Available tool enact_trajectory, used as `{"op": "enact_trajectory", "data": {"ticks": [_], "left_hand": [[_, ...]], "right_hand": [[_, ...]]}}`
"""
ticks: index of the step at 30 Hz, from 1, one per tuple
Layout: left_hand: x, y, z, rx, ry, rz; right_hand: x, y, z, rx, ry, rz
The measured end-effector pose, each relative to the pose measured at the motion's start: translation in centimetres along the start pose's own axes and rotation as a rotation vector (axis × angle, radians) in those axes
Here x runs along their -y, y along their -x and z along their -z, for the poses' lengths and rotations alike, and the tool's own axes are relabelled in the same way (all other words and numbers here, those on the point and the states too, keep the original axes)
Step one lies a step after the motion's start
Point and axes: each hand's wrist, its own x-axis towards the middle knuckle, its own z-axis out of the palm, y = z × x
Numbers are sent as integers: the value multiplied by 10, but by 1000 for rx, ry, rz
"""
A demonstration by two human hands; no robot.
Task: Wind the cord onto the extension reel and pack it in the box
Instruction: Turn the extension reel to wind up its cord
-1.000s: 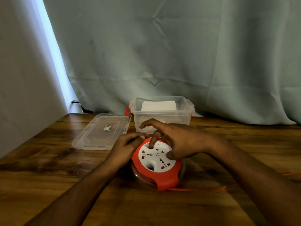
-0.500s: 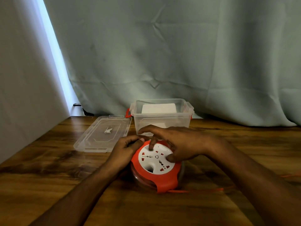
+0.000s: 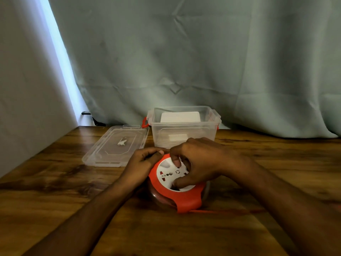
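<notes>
An orange extension reel [image 3: 184,199] with a white socket face lies flat on the wooden table [image 3: 55,182]. My left hand [image 3: 142,163] grips its left rim with curled fingers. My right hand [image 3: 201,161] sits on top, with its curled fingers and thumb dug into recesses of the white face. A thin orange cord [image 3: 212,211] leaves the reel's front and runs right along the table, under my right forearm. The clear plastic box [image 3: 184,130] stands open just behind the reel.
The box's clear lid [image 3: 118,145] lies flat to the left of the box. A white object [image 3: 180,117] rests inside the box. A grey-green curtain hangs behind the table, and a pale wall borders its left side.
The white socket face has turned under my right hand, whose fingers have curled tighter and shifted round the disc. My left hand stays on the rim.
</notes>
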Motion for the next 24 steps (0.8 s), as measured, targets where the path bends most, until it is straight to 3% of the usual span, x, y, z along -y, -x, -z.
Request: {"op": "enact_trajectory", "data": {"ticks": [5, 9, 16, 21, 24], "left_hand": [[-2, 1, 1, 3, -5, -14], [-1, 0, 1, -9, -24, 0], [-2, -1, 0, -6, -53, -5], [1, -2, 0, -12, -57, -2], [2, -2, 0, -18, -63, 2]], "right_hand": [[1, -9, -14, -43, 0, 54], [-7, -5, -3, -97, -139, 65], [-20, 1, 2, 45, -194, 50], [-20, 2, 2, 51, -260, 21], [-16, 3, 1, 16, -177, 10]]}}
